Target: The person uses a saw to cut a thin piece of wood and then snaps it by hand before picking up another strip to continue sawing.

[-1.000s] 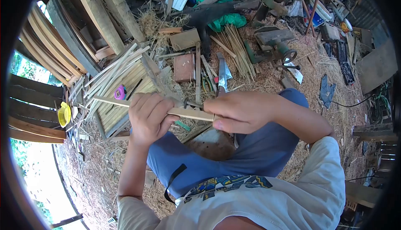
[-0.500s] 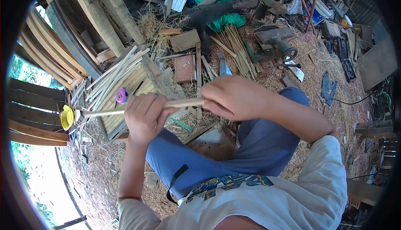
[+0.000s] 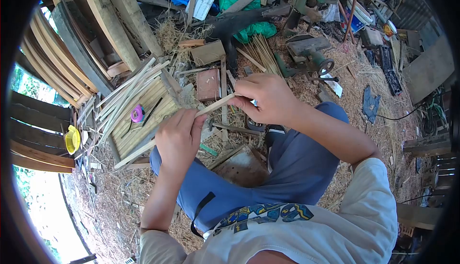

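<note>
Pale bamboo strip [image 3: 216, 104], slanting from low at the left up to the right, above the blue shorts [image 3: 297, 158] and the straw-strewn ground. Clamped at mid-length in the left hand [image 3: 179, 137], fingers curled shut around it, that stretch of the strip hidden inside the fist. Pinched at its upper end by the right hand [image 3: 264, 96], fingertips pressed together on the tip. Hard to make out whether anything else sits in that hand, only a small bluish glint showing under the knuckles. Lower end crossing in front of the stack of split slats [image 3: 143, 102], easy to lose against them. Pink tape measure [image 3: 137, 114] lying on the slats, beyond the left hand. Edges of the view swallowed by a dark round rim, the yellow bowl [image 3: 73, 138] at far left small and distorted. Against half a second ago: strip no longer near level but steeply tilted, left hand lower, right hand higher and farther out, now covering the spot where a knife blade showed a second ago.
</note>
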### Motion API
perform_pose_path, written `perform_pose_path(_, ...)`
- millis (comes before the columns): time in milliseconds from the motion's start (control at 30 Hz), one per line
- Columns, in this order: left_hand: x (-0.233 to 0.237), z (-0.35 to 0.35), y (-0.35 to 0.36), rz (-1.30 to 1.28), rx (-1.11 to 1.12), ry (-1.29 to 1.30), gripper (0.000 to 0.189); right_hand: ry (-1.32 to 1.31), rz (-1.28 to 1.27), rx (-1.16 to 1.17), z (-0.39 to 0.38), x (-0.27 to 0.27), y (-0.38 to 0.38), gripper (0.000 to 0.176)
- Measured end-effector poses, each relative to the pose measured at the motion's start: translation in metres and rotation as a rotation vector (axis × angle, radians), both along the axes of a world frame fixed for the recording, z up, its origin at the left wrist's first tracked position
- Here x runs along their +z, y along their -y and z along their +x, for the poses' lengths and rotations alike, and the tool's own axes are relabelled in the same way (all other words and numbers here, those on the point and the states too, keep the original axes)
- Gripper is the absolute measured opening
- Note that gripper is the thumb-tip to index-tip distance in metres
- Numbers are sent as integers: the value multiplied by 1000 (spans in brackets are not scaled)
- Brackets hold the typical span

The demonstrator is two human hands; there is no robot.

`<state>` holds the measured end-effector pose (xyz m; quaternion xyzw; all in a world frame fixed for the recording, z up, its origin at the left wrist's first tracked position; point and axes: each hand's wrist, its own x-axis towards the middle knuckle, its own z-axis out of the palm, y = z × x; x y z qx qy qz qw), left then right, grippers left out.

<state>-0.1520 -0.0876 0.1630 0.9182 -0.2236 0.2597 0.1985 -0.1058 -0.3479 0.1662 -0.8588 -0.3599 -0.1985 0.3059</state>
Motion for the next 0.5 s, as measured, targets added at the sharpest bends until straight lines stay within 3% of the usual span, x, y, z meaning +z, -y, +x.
perform_pose_path(133, -1, -3, 0, -27, 5, -10, 15, 10, 24, -16, -4, -2, -2, 28)
perform_pose_path(233, -1, -4, -9, -44, -58, -19, 18, -154, -18, 234, 6, -1, 7, 26)
perform_pose_path(333, 3, -4, -17, -144, -153, -61, 17, -293, 227, 440, 2, 7, 2, 28)
perform_pose_path(433, 2, -6, -21, -217, -189, -64, 17, -361, 258, 516, -3, 1, 6, 35)
perform_pose_path(500, -2, -7, -22, -264, -195, -43, 18, -552, 379, 495, -13, 4, 2, 36)
